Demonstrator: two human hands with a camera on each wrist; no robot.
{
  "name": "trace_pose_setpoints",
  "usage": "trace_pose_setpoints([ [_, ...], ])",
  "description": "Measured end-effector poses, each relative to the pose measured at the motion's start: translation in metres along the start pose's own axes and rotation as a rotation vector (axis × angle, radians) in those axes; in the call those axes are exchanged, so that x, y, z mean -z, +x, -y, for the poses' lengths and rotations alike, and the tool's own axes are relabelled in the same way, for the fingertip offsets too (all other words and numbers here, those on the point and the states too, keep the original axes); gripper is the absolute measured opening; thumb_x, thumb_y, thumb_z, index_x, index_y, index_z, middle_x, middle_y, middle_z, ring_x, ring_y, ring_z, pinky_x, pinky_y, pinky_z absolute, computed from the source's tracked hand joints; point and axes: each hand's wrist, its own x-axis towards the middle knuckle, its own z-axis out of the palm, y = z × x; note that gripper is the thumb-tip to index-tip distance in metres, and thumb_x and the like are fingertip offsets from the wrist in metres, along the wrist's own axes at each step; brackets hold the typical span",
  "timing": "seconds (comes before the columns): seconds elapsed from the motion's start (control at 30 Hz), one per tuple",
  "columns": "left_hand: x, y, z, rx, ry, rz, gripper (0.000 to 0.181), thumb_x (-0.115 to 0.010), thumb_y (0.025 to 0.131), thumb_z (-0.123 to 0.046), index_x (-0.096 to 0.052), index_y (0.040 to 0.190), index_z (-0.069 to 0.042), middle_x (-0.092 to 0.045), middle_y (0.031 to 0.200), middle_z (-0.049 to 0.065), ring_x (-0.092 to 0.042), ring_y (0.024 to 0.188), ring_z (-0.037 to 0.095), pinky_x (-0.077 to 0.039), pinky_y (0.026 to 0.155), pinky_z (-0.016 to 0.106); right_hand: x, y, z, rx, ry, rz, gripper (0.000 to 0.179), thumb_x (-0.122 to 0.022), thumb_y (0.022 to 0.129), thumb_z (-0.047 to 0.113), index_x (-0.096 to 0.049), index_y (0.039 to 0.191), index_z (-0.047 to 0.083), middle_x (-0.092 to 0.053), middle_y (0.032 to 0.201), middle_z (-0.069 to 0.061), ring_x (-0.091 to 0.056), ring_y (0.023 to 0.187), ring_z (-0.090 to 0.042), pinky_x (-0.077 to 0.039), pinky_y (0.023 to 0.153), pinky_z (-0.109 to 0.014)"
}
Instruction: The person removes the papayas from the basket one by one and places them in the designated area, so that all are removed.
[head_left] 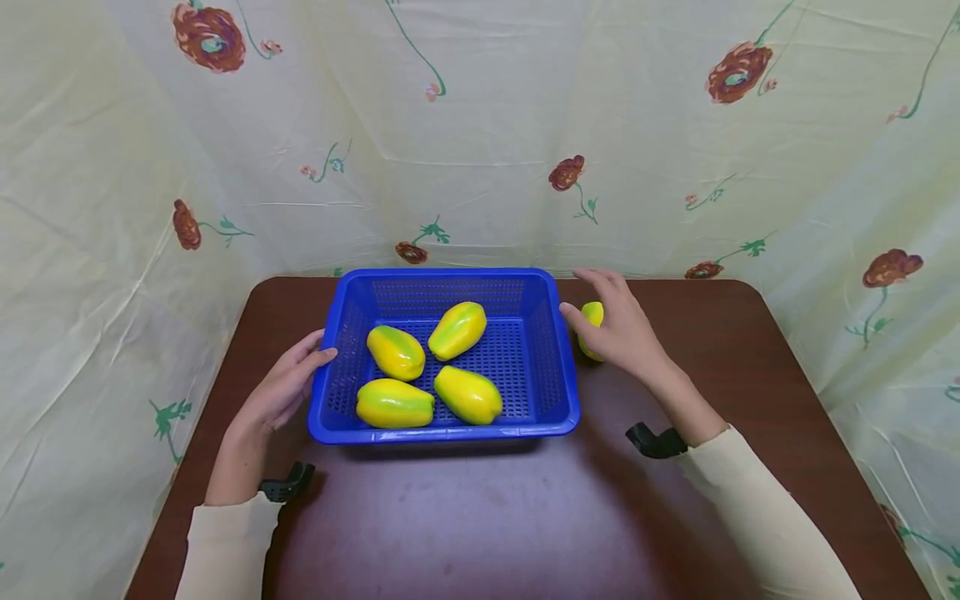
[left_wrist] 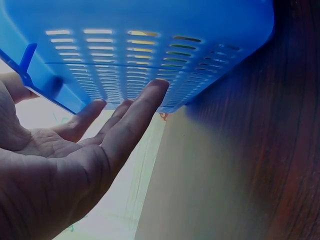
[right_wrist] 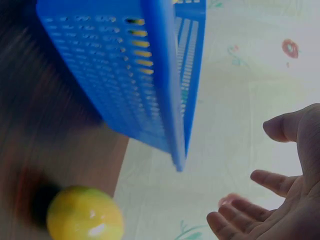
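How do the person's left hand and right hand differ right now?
Contact: the left hand holds the blue basket at its rim, thumb over the edge; the right hand touches nothing, as the right wrist view shows.

Place: the left hand is by the basket's left side; the right hand is beyond its right side, near the lone yellow fruit.

Shared: both are bare and emerge from cream sleeves.

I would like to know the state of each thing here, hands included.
Basket: upright, partly filled
Four fruits: lying inside it
Fifth fruit: outside, on the table
Left hand: thumb at basket's rim
Right hand: holding nothing
Cloth: hanging, creased
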Motion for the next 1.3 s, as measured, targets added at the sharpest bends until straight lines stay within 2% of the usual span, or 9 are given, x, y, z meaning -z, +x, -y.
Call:
trace_pose_setpoints([
  [0.3, 0.001, 0.001, 0.003, -0.005, -0.014, 0.013, 0.068, -0.048, 0.113, -0.038, -0.023, 0.166, -0.005, -0.058, 0.136, -0.008, -0.071, 0.112, 0.006, -0.062, 0.093, 0.026, -0.009, 0.012, 0.028, 0.054, 0.005, 0.086, 0.059, -0.067, 0.104, 0.034, -0.051, 0.155, 0.010, -0.051, 0.154, -0.019, -0.060, 0.129, -0.038, -0.054, 0.106, -0.057],
  [0.43, 0.002, 0.002, 0.002, -0.017, -0.008, 0.008, 0.067, -0.047, 0.113, -0.037, -0.024, 0.166, -0.004, -0.059, 0.134, -0.009, -0.071, 0.111, 0.006, -0.062, 0.092, 0.025, -0.016, 0.019, 0.038, 0.075, 0.024, 0.118, 0.058, -0.067, 0.103, 0.034, -0.051, 0.155, 0.012, -0.053, 0.153, -0.017, -0.062, 0.131, -0.038, -0.058, 0.103, -0.055],
  [0.57, -0.001, 0.002, 0.003, -0.006, -0.005, 0.021, 0.067, -0.047, 0.113, -0.037, -0.023, 0.166, -0.004, -0.060, 0.135, -0.006, -0.071, 0.111, 0.007, -0.062, 0.093, 0.027, -0.024, 0.020, 0.043, 0.048, 0.048, 0.161, 0.058, -0.067, 0.103, 0.035, -0.052, 0.154, 0.013, -0.055, 0.150, -0.016, -0.064, 0.130, -0.035, -0.061, 0.100, -0.053],
  [0.67, -0.003, 0.000, 0.005, 0.004, 0.005, 0.025, 0.067, -0.047, 0.113, -0.037, -0.023, 0.166, -0.003, -0.058, 0.142, 0.005, -0.071, 0.112, 0.007, -0.063, 0.094, 0.030, -0.032, 0.021, 0.045, 0.038, 0.059, 0.200, 0.058, -0.066, 0.104, 0.037, -0.052, 0.154, 0.012, -0.057, 0.148, -0.016, -0.065, 0.128, -0.033, -0.061, 0.099, -0.051],
  [0.73, -0.002, -0.002, 0.005, 0.004, 0.012, 0.011, 0.067, -0.047, 0.113, -0.038, -0.023, 0.166, -0.004, -0.057, 0.143, 0.007, -0.071, 0.111, 0.007, -0.063, 0.094, 0.029, -0.037, 0.024, 0.048, 0.045, 0.060, 0.223, 0.058, -0.066, 0.104, 0.038, -0.053, 0.154, 0.012, -0.058, 0.146, -0.016, -0.065, 0.127, -0.031, -0.062, 0.098, -0.048],
  [0.8, 0.000, -0.002, 0.004, -0.008, 0.012, 0.005, 0.067, -0.047, 0.113, -0.037, -0.024, 0.165, -0.003, -0.057, 0.142, 0.005, -0.071, 0.111, 0.006, -0.063, 0.093, 0.029, -0.042, 0.029, 0.051, 0.056, 0.062, 0.242, 0.058, -0.065, 0.104, 0.037, -0.052, 0.154, 0.011, -0.058, 0.146, -0.017, -0.065, 0.127, -0.031, -0.062, 0.097, -0.047],
  [0.9, 0.002, -0.003, 0.004, -0.016, 0.003, 0.004, 0.066, -0.047, 0.113, -0.036, -0.024, 0.165, -0.003, -0.060, 0.135, -0.007, -0.071, 0.111, 0.006, -0.063, 0.093, 0.027, -0.052, 0.034, 0.056, 0.045, 0.053, 0.277, 0.058, -0.065, 0.104, 0.037, -0.053, 0.153, 0.009, -0.057, 0.148, -0.017, -0.066, 0.128, -0.034, -0.062, 0.097, -0.047],
  [0.97, 0.004, -0.003, 0.004, -0.017, -0.005, 0.005, 0.066, -0.047, 0.113, -0.036, -0.024, 0.165, -0.002, -0.061, 0.132, -0.010, -0.072, 0.110, 0.007, -0.063, 0.092, 0.028, -0.058, 0.037, 0.058, 0.037, 0.043, 0.308, 0.058, -0.065, 0.104, 0.038, -0.053, 0.153, 0.008, -0.056, 0.150, -0.019, -0.065, 0.129, -0.036, -0.061, 0.099, -0.048],
  [1.3, 0.003, 0.000, 0.004, -0.009, -0.022, 0.019, 0.067, -0.048, 0.113, -0.036, -0.023, 0.165, -0.003, -0.060, 0.134, -0.007, -0.072, 0.112, 0.009, -0.063, 0.093, 0.028, -0.080, 0.054, 0.069, -0.007, -0.058, 0.405, 0.059, -0.061, 0.105, 0.040, -0.056, 0.149, 0.001, -0.063, 0.144, -0.021, -0.063, 0.128, -0.035, -0.055, 0.106, -0.051],
])
